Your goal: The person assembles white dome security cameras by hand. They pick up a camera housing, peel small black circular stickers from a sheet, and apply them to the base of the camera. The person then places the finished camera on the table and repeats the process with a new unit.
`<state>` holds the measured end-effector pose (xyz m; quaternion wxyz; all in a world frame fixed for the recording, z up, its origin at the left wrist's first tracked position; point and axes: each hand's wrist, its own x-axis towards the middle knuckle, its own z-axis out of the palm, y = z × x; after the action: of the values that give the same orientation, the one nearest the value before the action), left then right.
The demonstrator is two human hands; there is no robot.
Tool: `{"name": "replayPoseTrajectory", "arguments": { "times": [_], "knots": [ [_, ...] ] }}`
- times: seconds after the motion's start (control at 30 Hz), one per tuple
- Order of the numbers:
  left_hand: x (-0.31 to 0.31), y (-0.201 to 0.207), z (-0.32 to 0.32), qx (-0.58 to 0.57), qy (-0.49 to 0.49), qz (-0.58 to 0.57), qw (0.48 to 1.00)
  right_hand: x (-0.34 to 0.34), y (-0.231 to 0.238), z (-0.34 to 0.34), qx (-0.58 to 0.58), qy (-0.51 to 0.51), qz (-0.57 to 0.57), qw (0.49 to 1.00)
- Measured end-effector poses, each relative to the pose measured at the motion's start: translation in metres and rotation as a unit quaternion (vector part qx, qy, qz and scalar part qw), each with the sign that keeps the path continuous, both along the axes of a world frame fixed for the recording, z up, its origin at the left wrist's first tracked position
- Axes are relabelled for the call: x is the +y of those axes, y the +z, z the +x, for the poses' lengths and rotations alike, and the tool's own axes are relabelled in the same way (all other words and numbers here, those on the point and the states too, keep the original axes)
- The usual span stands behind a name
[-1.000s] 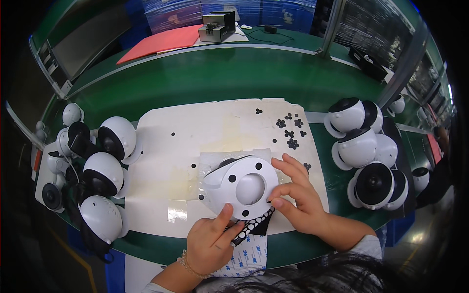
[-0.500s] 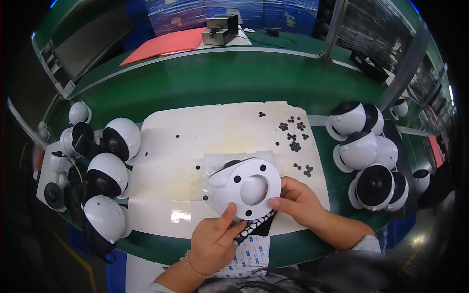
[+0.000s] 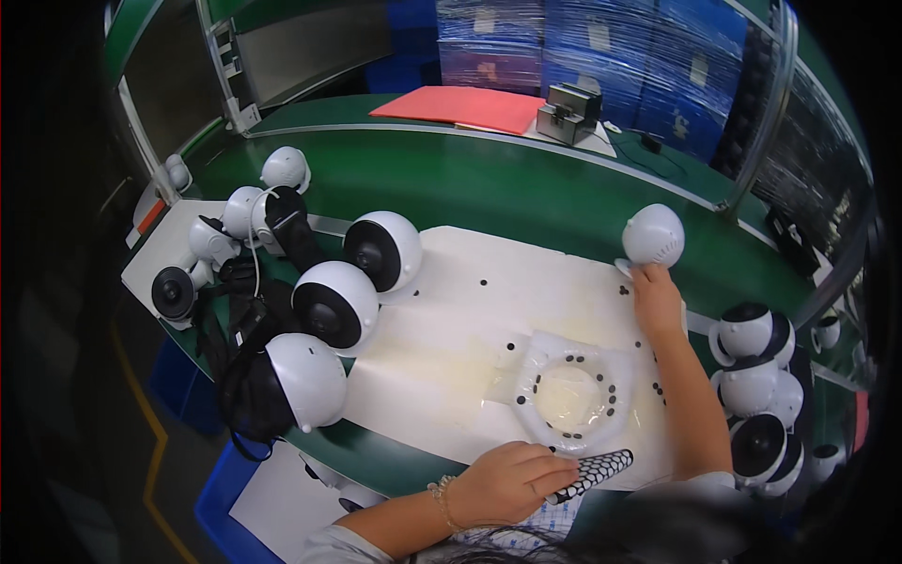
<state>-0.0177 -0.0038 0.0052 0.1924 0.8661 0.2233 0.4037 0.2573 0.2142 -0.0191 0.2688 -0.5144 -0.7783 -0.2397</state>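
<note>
My right hand (image 3: 656, 299) is stretched out to the far right of the work board, its fingers closed on the base of a white round dome camera (image 3: 654, 235). The dome's vented white side shows. Near the front edge my left hand (image 3: 515, 477) is closed around a rolled black sheet with white dots (image 3: 601, 470). Between my hands sits a plastic-wrapped foam ring (image 3: 529, 376) on the white board (image 3: 432, 343), with several small black round pads stuck around it.
Several white-and-black dome cameras (image 3: 336, 303) stand at the left, among black straps and a pale cable. More dome cameras (image 3: 752, 387) are grouped at the right. Beyond the green table lie a red sheet (image 3: 460, 108) and a metal box (image 3: 568, 113).
The view has swung to the left. My right hand has carried the dome camera from the foam ring to the far right; my left hand has left it and keeps the dotted sheet.
</note>
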Motion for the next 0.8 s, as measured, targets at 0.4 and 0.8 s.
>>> {"name": "replayPoseTrajectory", "arguments": {
  "times": [0.4,0.8],
  "knots": [
    [-0.005,-0.008,-0.002,0.12,-0.047,0.099,0.987,-0.007,0.017,-0.224,-0.092,0.436,-0.339,0.829],
    [-0.003,-0.009,-0.004,0.106,-0.049,0.098,0.988,-0.005,0.041,-0.225,-0.028,0.447,-0.09,0.89]
  ]
}}
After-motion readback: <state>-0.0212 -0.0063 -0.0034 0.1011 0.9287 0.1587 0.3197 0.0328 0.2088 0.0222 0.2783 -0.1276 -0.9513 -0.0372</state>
